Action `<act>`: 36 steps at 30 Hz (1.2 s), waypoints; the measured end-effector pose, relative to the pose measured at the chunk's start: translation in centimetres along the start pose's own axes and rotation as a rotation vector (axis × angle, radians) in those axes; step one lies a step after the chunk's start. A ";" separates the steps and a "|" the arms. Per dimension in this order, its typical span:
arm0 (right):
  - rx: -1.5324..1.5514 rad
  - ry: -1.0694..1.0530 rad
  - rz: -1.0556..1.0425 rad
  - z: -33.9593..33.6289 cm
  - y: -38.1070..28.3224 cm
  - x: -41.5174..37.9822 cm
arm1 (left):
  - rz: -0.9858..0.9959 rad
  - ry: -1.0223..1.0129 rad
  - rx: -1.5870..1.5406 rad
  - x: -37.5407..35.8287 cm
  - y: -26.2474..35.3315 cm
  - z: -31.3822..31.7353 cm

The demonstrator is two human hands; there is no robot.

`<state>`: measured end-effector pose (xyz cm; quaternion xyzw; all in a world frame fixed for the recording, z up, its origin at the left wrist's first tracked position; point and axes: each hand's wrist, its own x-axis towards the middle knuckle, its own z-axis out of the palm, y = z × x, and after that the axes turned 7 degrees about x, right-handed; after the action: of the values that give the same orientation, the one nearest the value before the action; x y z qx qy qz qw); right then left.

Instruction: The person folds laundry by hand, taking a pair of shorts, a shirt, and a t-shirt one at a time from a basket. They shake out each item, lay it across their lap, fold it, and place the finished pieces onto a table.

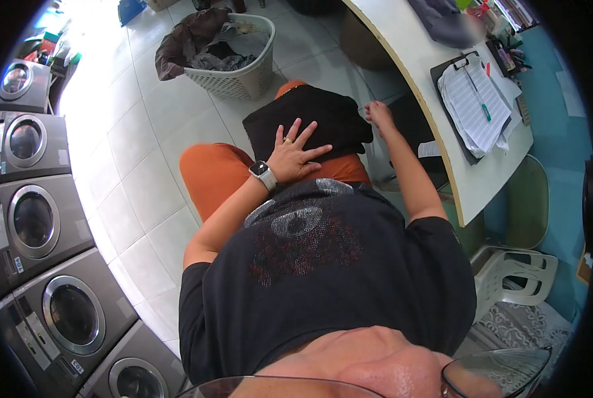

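Note:
A folded black cloth [323,109] lies across my lap, over orange trousers [210,174]. My left hand [296,156] rests flat on its near part with the fingers spread; it wears a ring and a watch [263,174]. Just beyond the cloth's right edge is my right hand [379,116], its fingers curled together. Whatever those fingers hold, if anything, is too small to make out.
A laundry basket [233,81] with dark cloths stands on the tiled floor ahead. Stacked machines [34,219] line the left. To the right, a white table [469,179] bears a clipboard [475,159] with papers and a pen. A white plastic chair [492,282] is behind it.

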<state>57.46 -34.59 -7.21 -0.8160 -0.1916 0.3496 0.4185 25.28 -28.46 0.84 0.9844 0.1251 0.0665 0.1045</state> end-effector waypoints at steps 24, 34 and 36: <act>-0.144 -0.383 0.251 11.0 2.4 2.8 | -0.847 0.158 -0.573 -0.1 -7.3 9.2; 0.702 -0.490 0.460 9.2 0.4 1.2 | -1.302 -0.001 -1.746 -1.6 -11.7 11.4; 0.853 -0.589 0.479 7.7 -0.1 1.4 | -1.316 0.046 -1.890 -1.8 -11.3 9.4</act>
<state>52.76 -29.48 -10.85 -0.4637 0.0482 0.6938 0.5490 22.42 -20.02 -10.95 0.2556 0.5167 0.0841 0.8128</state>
